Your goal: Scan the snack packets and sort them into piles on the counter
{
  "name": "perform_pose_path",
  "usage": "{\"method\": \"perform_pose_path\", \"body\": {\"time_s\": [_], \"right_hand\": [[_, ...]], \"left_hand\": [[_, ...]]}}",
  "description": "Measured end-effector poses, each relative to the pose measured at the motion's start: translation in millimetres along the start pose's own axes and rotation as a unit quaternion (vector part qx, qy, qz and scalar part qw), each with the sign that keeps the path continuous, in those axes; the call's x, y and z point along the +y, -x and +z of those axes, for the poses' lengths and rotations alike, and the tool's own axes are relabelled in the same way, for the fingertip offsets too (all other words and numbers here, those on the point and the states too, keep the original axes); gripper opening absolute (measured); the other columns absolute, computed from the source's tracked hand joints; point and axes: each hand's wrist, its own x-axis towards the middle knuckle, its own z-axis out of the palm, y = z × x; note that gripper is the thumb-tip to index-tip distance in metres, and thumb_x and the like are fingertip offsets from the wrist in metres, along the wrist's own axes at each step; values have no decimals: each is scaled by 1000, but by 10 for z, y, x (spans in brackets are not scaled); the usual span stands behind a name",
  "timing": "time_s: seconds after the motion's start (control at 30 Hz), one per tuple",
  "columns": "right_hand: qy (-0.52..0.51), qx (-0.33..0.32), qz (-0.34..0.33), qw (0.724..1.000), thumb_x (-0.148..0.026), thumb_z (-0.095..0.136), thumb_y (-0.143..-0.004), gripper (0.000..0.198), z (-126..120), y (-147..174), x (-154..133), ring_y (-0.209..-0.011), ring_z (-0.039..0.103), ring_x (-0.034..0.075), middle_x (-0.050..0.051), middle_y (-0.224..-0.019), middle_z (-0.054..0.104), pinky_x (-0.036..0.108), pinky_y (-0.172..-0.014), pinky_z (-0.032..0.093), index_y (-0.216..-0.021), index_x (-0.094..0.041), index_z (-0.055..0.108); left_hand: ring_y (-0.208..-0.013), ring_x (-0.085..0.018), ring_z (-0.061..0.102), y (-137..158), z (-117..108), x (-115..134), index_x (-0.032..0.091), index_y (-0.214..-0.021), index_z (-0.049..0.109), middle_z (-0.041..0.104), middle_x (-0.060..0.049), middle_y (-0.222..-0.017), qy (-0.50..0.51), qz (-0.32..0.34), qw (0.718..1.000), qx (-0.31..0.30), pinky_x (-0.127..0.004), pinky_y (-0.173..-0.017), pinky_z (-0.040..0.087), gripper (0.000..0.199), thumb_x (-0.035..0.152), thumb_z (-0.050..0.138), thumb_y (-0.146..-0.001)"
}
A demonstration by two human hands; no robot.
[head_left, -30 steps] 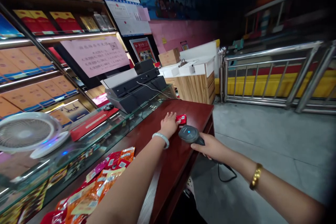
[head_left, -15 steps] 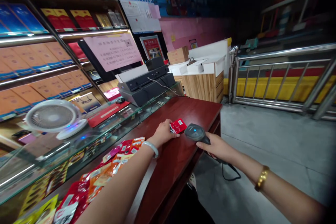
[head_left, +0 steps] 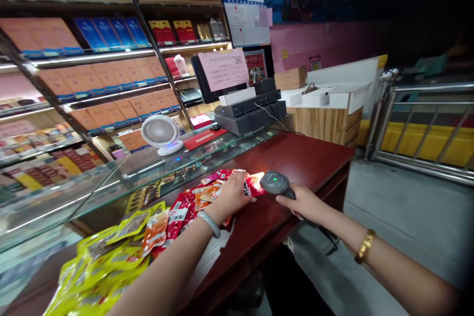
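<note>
My left hand, with a pale bangle at the wrist, is closed on a small red snack packet just above the dark red table. In my right hand is a black handheld barcode scanner, its green light on. The scanner's head faces the packet from close by, and a bright glow falls on the packet. Red and orange snack packets lie heaped beside and behind my left hand. Nearer to me, yellow packets make up a larger pile by my left forearm.
A glass counter runs along the left, carrying a white fan and a dark cash register with cables. Boxed goods fill the shelves behind. A metal railing stands at the right, beyond the table's end.
The view has turned left, bringing the yellow pile into sight. The scanner's light has gone from blue to green, and a glow now lights the packet. Both hands keep their hold.
</note>
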Motion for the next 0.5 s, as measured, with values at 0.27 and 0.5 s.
{"method": "perform_pose_path", "body": {"time_s": [0.27, 0.5], "right_hand": [[-45, -70, -20, 996, -52, 65, -82, 37, 668, 28, -193, -31, 46, 9, -10, -44, 51, 18, -33, 31, -95, -20, 53], [-113, -98, 0, 989, -58, 62, -85, 40, 1185, -45, -289, -36, 49, 10, -7, -55, 55, 20, -35, 37, -94, -20, 53]], "left_hand": [[-124, -31, 53, 600, -319, -565, 17, -130, 50, 60, -15, -131, -76, -197, 976, 50, -38, -102, 39, 72, 52, 75, -72], [-119, -32, 55, 777, -328, -865, 17, -126, 55, 64, -15, -126, -120, -257, 957, 65, -38, -100, 38, 67, 57, 71, -74]]}}
